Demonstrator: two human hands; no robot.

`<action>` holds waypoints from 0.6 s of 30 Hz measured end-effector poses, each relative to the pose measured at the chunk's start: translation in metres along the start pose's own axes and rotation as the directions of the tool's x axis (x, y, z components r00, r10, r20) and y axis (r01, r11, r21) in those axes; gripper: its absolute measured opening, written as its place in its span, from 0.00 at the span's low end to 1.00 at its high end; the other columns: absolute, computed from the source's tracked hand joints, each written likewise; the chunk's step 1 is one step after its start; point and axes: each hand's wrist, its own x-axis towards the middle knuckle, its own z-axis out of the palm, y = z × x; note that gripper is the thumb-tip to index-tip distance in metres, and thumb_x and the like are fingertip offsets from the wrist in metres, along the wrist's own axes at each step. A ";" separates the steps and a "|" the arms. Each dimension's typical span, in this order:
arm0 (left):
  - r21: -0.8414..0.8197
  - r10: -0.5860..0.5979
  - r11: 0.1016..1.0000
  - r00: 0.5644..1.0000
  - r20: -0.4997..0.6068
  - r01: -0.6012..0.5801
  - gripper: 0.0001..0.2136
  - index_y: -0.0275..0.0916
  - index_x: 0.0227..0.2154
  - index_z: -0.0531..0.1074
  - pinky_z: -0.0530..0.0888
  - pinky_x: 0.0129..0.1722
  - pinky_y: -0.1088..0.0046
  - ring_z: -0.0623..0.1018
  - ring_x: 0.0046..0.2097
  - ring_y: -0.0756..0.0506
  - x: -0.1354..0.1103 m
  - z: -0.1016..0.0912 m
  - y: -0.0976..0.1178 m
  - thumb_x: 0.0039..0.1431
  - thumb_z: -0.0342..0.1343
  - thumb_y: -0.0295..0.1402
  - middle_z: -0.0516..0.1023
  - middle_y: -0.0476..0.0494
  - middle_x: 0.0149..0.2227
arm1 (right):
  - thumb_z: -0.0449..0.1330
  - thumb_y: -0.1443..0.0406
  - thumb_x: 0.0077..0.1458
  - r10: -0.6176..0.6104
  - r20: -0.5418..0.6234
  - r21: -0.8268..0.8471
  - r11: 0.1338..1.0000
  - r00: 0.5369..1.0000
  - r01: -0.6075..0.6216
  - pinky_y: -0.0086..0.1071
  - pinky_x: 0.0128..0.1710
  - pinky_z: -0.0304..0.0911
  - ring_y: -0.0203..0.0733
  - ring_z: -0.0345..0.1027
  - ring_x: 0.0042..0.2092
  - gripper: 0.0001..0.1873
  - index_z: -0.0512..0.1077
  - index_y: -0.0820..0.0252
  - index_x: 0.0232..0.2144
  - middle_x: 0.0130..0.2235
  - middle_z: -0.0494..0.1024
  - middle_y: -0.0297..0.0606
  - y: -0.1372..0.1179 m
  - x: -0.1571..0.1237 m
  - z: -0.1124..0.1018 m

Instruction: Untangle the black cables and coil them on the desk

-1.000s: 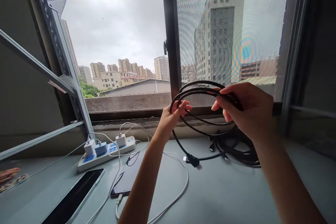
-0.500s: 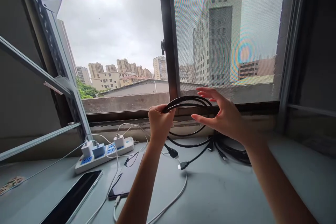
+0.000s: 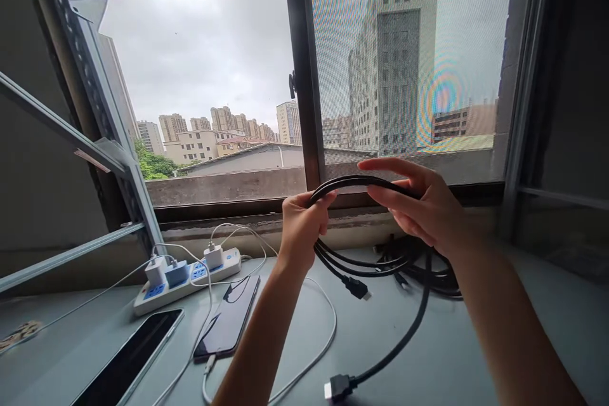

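A coiled black HDMI cable (image 3: 354, 181) is held up above the table in front of the window. My left hand (image 3: 306, 225) is closed around the left side of its loops. On the right side, my right hand (image 3: 419, 200) has the loops between thumb and fingers, its index finger stretched out over the top. One HDMI plug (image 3: 340, 388) dangles low toward the front on a length of cable, and another plug (image 3: 356, 287) hangs just under the coil. Behind my right hand, partly hidden, lies another bundle of black cables (image 3: 442, 279).
A power strip (image 3: 223, 273) with white chargers stands at the left. Near my left forearm lies a phone (image 3: 228, 323) plugged into a white cable (image 3: 328, 342). A second phone (image 3: 128, 355) is at the front left. Metal shelf bars (image 3: 109, 158) frame the window.
My right hand has closed in on the loops, which are flatter now. One HDMI plug has dropped lower toward the front. My left hand has shifted slightly right.
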 end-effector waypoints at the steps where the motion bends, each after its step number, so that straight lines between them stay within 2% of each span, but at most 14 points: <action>1: -0.020 -0.026 0.999 0.999 0.032 0.026 0.20 0.39 0.10 0.55 0.48 0.15 0.77 0.51 0.14 0.58 0.000 0.001 -0.001 0.46 0.61 0.36 0.53 0.58 0.09 | 0.64 0.55 0.51 0.002 -0.030 0.002 1.000 1.000 -0.002 0.20 0.07 0.40 0.25 0.46 0.10 0.21 0.73 0.51 0.48 0.11 0.58 0.19 0.000 0.000 -0.001; 5: -0.083 -0.134 0.985 0.972 0.195 0.152 0.23 0.39 0.10 0.53 0.50 0.15 0.78 0.54 0.13 0.58 0.000 0.007 -0.009 0.47 0.61 0.39 0.55 0.56 0.09 | 0.67 0.56 0.47 0.038 -0.159 -0.003 0.999 0.987 -0.039 0.21 0.07 0.40 0.25 0.47 0.11 0.19 0.76 0.52 0.43 0.12 0.61 0.21 -0.004 -0.001 -0.005; 8: -0.122 -0.188 0.967 0.947 0.262 0.226 0.22 0.39 0.10 0.54 0.56 0.16 0.78 0.60 0.13 0.55 0.002 0.013 -0.022 0.50 0.58 0.40 0.57 0.55 0.09 | 0.68 0.57 0.46 0.053 -0.275 0.028 0.998 0.960 -0.047 0.22 0.07 0.40 0.24 0.46 0.11 0.16 0.77 0.52 0.39 0.13 0.62 0.22 -0.009 -0.002 -0.007; 12: -0.101 -0.240 0.951 0.906 0.350 0.291 0.21 0.38 0.12 0.60 0.69 0.26 0.75 0.74 0.20 0.49 0.002 0.022 -0.041 0.54 0.53 0.44 0.69 0.48 0.14 | 0.69 0.60 0.45 0.049 -0.419 0.091 0.996 0.907 -0.012 0.23 0.06 0.40 0.23 0.43 0.10 0.12 0.78 0.52 0.35 0.13 0.62 0.22 -0.015 -0.003 -0.005; 16: 0.077 -0.405 0.910 0.827 0.390 0.408 0.20 0.36 0.18 0.68 0.68 0.25 0.75 0.75 0.21 0.48 -0.002 0.029 -0.052 0.57 0.46 0.44 0.75 0.44 0.18 | 0.69 0.61 0.45 0.000 -0.486 0.089 0.995 0.874 0.049 0.23 0.05 0.39 0.24 0.45 0.10 0.11 0.78 0.52 0.34 0.14 0.64 0.23 -0.018 -0.005 0.004; 18: 0.149 -0.486 0.866 0.734 0.474 0.478 0.21 0.36 0.18 0.69 0.69 0.26 0.73 0.75 0.20 0.47 -0.004 0.030 -0.057 0.58 0.42 0.44 0.75 0.43 0.18 | 0.68 0.62 0.46 -0.043 -0.511 0.063 0.994 0.858 0.088 0.23 0.05 0.40 0.24 0.46 0.10 0.09 0.78 0.52 0.34 0.14 0.65 0.23 -0.019 -0.006 0.010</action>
